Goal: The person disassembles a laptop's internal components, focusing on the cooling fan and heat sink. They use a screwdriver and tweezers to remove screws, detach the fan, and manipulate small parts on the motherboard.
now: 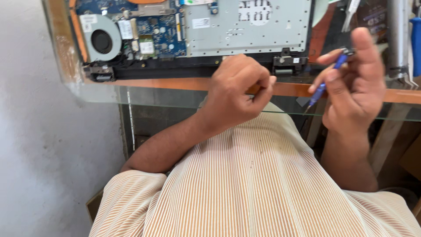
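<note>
Along the top of the frame lay an opened laptop with its bottom cover off (245,30), resting on a glass-topped bench with an orange wooden edge (175,83), its blue circuit board (171,30) and round grey cooling fan (101,41) bare at the upper left and a grey metal plate (263,26) covering the middle. Right of centre, the person's right hand (357,83) held a slim blue-handled precision screwdriver (326,81) pinched between thumb and fingers, tip pointing down and left, clear of the laptop and hanging past the glass edge. The left hand (237,94) sat at frame centre just in front of the laptop's near rim, fingers curled tightly together; whether it enclosed a screw or other small part could not be told. The two hands were apart. The loose fingertip grip looked like the main hazard: a slip could have sent the driver off the bench edge to the floor, or tip-first onto the exposed board. Anything tiny inside the closed fist could as easily have fallen into the person's striped orange-and-white shirt (263,184) below. The black hinge bracket (287,61) by the near rim stood unprotected, and a careless wrist might have knocked it.
</note>
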### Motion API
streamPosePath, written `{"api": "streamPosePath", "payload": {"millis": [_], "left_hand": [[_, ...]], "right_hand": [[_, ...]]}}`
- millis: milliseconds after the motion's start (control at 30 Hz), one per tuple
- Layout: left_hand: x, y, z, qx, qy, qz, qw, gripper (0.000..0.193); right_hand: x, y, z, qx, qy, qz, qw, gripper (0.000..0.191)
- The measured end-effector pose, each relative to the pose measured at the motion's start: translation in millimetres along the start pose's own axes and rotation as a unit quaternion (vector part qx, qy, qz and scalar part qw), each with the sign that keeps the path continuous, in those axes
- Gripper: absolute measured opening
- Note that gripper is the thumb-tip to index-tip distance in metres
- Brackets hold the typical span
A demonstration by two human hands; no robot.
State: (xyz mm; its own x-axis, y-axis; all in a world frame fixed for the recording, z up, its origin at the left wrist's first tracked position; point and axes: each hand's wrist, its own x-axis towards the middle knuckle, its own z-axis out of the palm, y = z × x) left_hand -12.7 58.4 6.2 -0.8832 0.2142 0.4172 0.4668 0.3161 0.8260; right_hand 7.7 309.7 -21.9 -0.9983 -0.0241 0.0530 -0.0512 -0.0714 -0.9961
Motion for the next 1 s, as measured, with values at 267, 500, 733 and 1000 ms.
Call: {"api": "streamPosePath", "payload": {"millis": [267,500,733,1000], "left_hand": [[-8.3,-6.0,2.2,0.084,-0.043,0.156,0.983,0.025],[-19.8,-11.3,-2.6,-0.020,-0.089,0.180,0.980,0.022],[-30.8,-17.6,1.9,-0.120,-0.030,0.064,0.990,0.011],[-81.9,-28.1,-117.3,-0.033,0.085,0.122,0.988,0.013]], "right_hand": [[-7.3,14.4,-1.0,0.075,0.048,-0.006,0.996,0.014],[-15.6,28.7,-14.2,0.045,0.068,-0.016,0.997,0.021],[-17.0,73.0,-55.6,0.049,0.095,0.001,0.994,0.023],[-15.2,60.6,11.1,-0.019,0.069,-0.095,0.993,0.020]]}}
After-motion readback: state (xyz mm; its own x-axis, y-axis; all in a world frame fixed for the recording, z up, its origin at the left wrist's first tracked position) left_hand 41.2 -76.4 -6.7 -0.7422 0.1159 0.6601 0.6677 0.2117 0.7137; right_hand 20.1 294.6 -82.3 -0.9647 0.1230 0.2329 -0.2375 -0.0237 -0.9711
